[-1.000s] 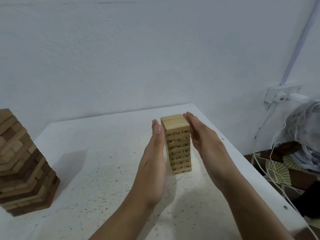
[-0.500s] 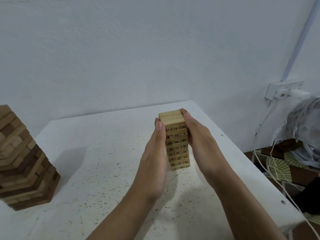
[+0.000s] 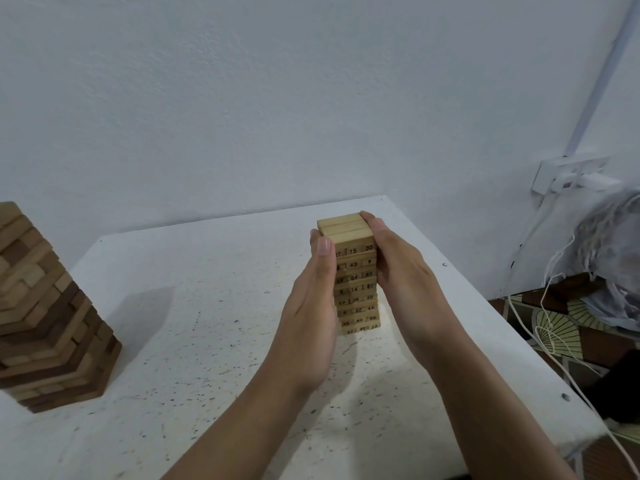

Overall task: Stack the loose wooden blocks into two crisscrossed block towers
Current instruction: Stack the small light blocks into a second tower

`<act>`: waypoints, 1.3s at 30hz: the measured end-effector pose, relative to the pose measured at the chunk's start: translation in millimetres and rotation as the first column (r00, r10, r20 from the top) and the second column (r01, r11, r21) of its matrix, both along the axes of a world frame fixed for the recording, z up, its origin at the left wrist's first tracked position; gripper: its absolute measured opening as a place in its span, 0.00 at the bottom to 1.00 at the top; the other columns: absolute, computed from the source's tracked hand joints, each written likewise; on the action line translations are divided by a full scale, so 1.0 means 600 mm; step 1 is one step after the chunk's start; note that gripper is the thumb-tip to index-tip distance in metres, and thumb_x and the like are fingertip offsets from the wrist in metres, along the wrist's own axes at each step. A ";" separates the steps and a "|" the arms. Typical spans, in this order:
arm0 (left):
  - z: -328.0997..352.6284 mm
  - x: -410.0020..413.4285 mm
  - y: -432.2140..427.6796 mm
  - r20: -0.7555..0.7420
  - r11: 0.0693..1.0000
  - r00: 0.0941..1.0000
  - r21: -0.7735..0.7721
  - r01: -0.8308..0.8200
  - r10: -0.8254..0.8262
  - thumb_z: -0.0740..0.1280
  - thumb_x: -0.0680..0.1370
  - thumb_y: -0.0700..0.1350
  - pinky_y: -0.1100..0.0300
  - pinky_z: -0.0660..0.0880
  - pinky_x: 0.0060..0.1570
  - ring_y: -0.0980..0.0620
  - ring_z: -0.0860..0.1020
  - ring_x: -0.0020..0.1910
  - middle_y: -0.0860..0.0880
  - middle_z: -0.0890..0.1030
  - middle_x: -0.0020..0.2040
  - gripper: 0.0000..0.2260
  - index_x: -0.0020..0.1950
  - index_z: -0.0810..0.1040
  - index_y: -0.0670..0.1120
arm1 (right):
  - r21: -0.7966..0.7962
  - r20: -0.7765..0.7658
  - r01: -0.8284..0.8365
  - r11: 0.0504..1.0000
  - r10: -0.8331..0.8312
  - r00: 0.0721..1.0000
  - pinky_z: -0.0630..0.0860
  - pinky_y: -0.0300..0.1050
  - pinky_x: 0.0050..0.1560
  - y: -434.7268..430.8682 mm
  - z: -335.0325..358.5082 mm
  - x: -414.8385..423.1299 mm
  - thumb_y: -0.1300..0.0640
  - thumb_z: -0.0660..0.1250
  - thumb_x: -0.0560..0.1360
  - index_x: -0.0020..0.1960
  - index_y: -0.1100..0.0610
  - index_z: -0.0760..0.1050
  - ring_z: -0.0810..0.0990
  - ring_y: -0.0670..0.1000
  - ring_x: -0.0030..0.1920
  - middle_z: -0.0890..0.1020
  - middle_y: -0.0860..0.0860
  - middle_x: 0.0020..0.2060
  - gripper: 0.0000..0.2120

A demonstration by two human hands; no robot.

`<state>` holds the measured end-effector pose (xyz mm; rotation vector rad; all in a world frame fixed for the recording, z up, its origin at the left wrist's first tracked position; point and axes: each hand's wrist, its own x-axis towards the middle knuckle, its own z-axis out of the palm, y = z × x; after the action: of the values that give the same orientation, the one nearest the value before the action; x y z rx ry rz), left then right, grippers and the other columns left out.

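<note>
Your left hand (image 3: 311, 306) and right hand (image 3: 401, 282) lie flat against opposite sides of the small numbered tower (image 3: 356, 289). The fingers are straight and press it between the palms; neither hand curls round a block. That tower stands upright on the white speckled surface (image 3: 207, 306), towards its far right part, with crisscrossed layers and printed numbers facing you. A larger tower (image 3: 45, 306) of light and dark blocks stands well apart at the surface's left edge, its layers twisted out of line. Off the surface to the right, a plastic-wrapped bundle (image 3: 613, 244) sits beside white cables (image 3: 547, 327); its contents cannot be told.
</note>
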<state>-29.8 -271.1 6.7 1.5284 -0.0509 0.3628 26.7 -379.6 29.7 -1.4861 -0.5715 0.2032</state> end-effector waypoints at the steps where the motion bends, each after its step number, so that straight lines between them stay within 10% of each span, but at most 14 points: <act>1: 0.001 0.000 -0.001 0.002 1.000 1.000 0.006 0.002 -0.002 0.50 0.82 0.63 0.78 0.71 0.52 0.69 0.73 0.66 0.62 0.78 0.67 0.26 0.76 0.71 0.55 | -0.001 0.001 0.002 1.000 -0.002 1.000 0.75 0.27 0.43 0.000 0.001 -0.001 0.49 0.50 0.87 0.52 0.42 0.80 0.82 0.36 0.49 0.85 0.41 0.49 0.19; 8: -0.009 0.001 0.006 -0.013 1.000 0.999 0.005 -0.030 0.030 0.50 0.81 0.67 0.73 0.70 0.60 0.70 0.71 0.68 0.65 0.76 0.68 0.25 0.74 0.71 0.61 | -0.019 -0.048 0.034 0.999 -0.035 0.998 0.79 0.38 0.55 0.000 -0.007 0.003 0.43 0.50 0.86 0.62 0.44 0.79 0.81 0.40 0.58 0.84 0.43 0.57 0.20; 13: -0.020 -0.023 0.016 -0.192 0.996 0.978 -0.001 -0.084 0.082 0.46 0.77 0.73 0.64 0.60 0.66 0.82 0.70 0.55 0.81 0.75 0.47 0.18 0.42 0.75 0.81 | -0.127 -0.119 0.093 0.987 -0.109 0.987 0.60 0.53 0.78 -0.013 -0.043 0.006 0.28 0.47 0.76 0.78 0.42 0.64 0.64 0.41 0.76 0.68 0.39 0.76 0.35; 18: -0.045 -0.041 -0.006 -0.236 0.993 0.972 -0.117 -0.021 -0.007 0.44 0.82 0.62 0.78 0.69 0.48 0.82 0.74 0.46 0.76 0.79 0.41 0.19 0.50 0.74 0.63 | -0.167 -0.244 0.082 0.983 -0.122 0.962 0.57 0.54 0.80 -0.023 -0.065 -0.003 0.32 0.44 0.80 0.77 0.42 0.65 0.64 0.41 0.76 0.68 0.37 0.75 0.31; 23: -0.069 -0.038 -0.007 -0.237 0.997 0.969 -0.049 0.066 -0.076 0.45 0.81 0.70 0.53 0.56 0.77 0.67 0.68 0.72 0.66 0.75 0.69 0.27 0.71 0.74 0.64 | -0.226 -0.222 0.011 0.974 -0.063 0.973 0.62 0.46 0.73 -0.023 -0.069 -0.011 0.35 0.41 0.83 0.36 0.19 0.74 0.74 0.33 0.56 0.78 0.21 0.39 0.28; 39: -0.079 -0.037 -0.017 -0.219 0.996 0.971 -0.027 0.090 -0.094 0.52 0.75 0.75 0.49 0.57 0.78 0.63 0.68 0.73 0.64 0.75 0.71 0.33 0.74 0.71 0.62 | -0.189 -0.230 0.024 0.982 -0.068 0.971 0.65 0.50 0.75 -0.016 -0.089 -0.007 0.32 0.43 0.82 0.48 0.30 0.78 0.77 0.39 0.63 0.83 0.38 0.57 0.24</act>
<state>-52.2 -281.2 -40.8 1.5356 0.0555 0.1184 22.3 -389.3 -24.0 -1.6254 -0.3325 0.4003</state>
